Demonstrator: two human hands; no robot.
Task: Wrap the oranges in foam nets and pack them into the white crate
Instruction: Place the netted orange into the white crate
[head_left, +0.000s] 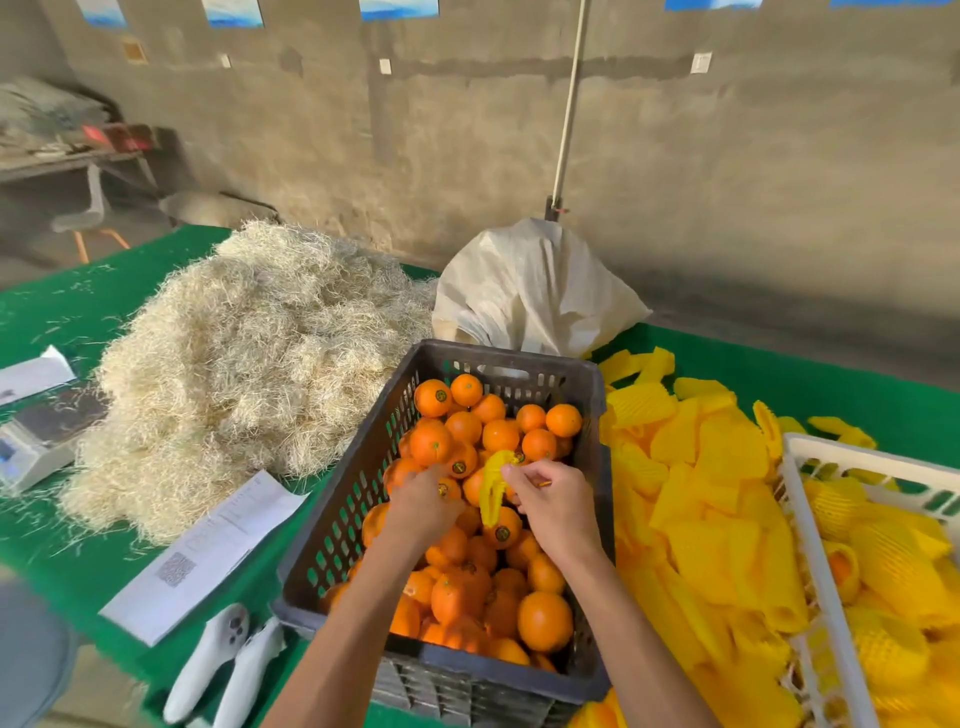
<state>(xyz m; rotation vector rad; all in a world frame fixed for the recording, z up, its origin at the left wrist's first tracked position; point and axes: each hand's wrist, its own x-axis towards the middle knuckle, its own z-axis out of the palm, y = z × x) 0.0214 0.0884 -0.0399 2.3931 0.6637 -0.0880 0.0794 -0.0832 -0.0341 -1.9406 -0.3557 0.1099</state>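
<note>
Green table (72, 306) bears straw (244, 353); bare concrete wall (467, 145) behind.

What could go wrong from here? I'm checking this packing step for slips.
The right hand only pinches the yellow foam net, so it may drop among the loose oranges. The left hand digs into the heaped dark plastic crate; neighbouring fruit may roll. The white crate sits far right, a long carry.
</note>
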